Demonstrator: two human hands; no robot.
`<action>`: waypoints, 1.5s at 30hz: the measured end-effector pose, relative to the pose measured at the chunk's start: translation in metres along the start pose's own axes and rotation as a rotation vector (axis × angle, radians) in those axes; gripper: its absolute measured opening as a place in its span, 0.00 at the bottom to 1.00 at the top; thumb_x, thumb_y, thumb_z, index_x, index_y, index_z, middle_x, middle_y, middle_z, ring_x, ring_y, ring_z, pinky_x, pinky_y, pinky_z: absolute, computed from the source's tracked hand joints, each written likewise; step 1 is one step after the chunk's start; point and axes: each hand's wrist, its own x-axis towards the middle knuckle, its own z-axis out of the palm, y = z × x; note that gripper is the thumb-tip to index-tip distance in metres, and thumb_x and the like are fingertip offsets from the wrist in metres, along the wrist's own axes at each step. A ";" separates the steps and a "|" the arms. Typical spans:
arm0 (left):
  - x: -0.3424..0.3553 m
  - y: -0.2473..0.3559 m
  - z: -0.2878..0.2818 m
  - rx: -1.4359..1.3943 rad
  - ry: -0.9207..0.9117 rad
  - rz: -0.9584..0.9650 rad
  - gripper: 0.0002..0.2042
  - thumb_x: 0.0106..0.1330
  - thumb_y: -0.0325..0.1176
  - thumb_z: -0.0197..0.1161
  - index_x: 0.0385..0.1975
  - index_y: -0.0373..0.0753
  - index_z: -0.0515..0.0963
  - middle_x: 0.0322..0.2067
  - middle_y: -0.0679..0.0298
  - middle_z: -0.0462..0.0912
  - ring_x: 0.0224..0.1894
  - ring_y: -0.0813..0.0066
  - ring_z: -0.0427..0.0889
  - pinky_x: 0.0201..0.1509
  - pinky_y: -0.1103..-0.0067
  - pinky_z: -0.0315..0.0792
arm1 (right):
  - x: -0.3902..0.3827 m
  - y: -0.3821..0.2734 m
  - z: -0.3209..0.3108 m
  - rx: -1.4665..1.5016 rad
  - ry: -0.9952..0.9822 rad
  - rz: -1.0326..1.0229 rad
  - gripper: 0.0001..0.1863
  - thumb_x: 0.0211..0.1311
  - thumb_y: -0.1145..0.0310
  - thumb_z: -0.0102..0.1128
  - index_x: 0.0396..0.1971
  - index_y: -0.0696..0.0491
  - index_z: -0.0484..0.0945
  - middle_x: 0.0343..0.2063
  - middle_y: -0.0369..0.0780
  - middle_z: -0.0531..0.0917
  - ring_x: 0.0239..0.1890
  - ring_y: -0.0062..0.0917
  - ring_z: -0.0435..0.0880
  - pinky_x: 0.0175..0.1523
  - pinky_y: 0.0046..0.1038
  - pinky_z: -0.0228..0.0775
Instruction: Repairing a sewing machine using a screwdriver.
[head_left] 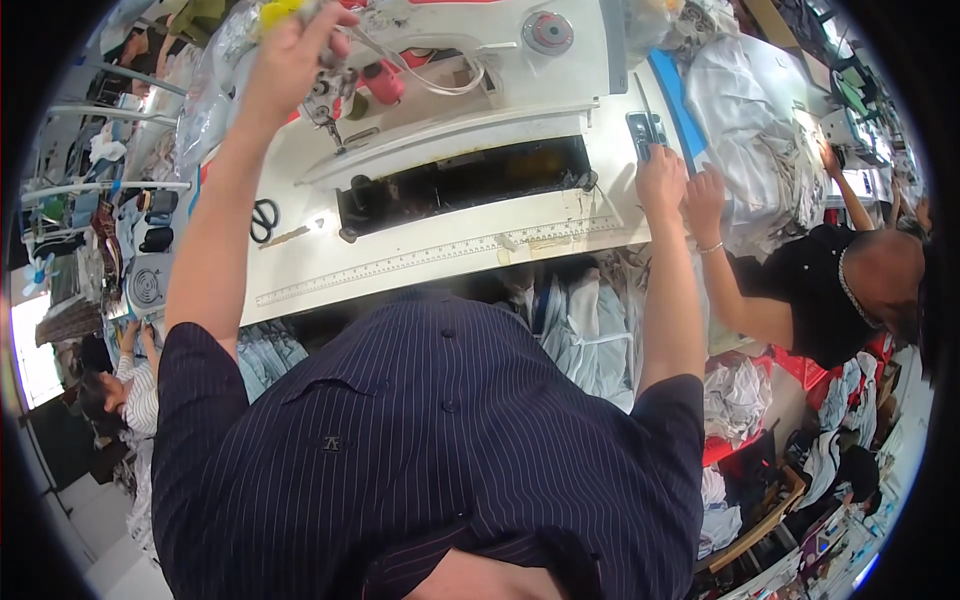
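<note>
A white sewing machine [540, 75] is in front of me, above a long dark opening [460, 192] in the white table. My left hand [292, 55] is raised at the machine's needle end, fingers curled beside a yellow item [278, 12]; what they grip is hidden. Below that hand are the metal needle parts [325, 110] and a pink thread spool [383, 82]. My right hand [660, 182] is closed at the table's right side, its fingertips at a small dark tray [645, 130] with slim metal pieces. I cannot make out what it holds.
Black-handled scissors [264, 220] lie at the table's left. A measuring strip [440, 262] runs along the front edge. Close to my right hand is a co-worker's hand [706, 195]. White fabric [740, 120] is heaped at right; garments [585, 335] hang below the table.
</note>
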 end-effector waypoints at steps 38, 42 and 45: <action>-0.292 -0.144 0.104 -0.162 -0.577 -0.495 0.12 0.65 0.39 0.63 0.40 0.37 0.83 0.34 0.62 0.85 0.33 0.74 0.82 0.40 0.78 0.75 | -0.156 -0.043 -0.141 1.320 0.279 0.796 0.20 0.62 0.75 0.57 0.54 0.62 0.71 0.35 0.39 0.81 0.26 0.15 0.73 0.32 0.16 0.65; -0.279 -0.160 0.091 0.120 -0.692 -0.406 0.13 0.64 0.38 0.63 0.44 0.37 0.81 0.35 0.60 0.85 0.37 0.71 0.83 0.44 0.77 0.75 | -0.222 -0.074 -0.155 1.321 0.207 0.802 0.22 0.59 0.79 0.58 0.55 0.61 0.71 0.37 0.39 0.82 0.28 0.15 0.74 0.35 0.15 0.65; -0.273 -0.179 0.083 0.238 -0.741 -0.217 0.13 0.62 0.41 0.62 0.38 0.39 0.81 0.34 0.56 0.85 0.38 0.59 0.84 0.43 0.69 0.76 | -0.245 -0.096 -0.166 1.278 0.199 0.813 0.21 0.60 0.79 0.57 0.54 0.61 0.71 0.37 0.40 0.82 0.30 0.16 0.76 0.35 0.17 0.67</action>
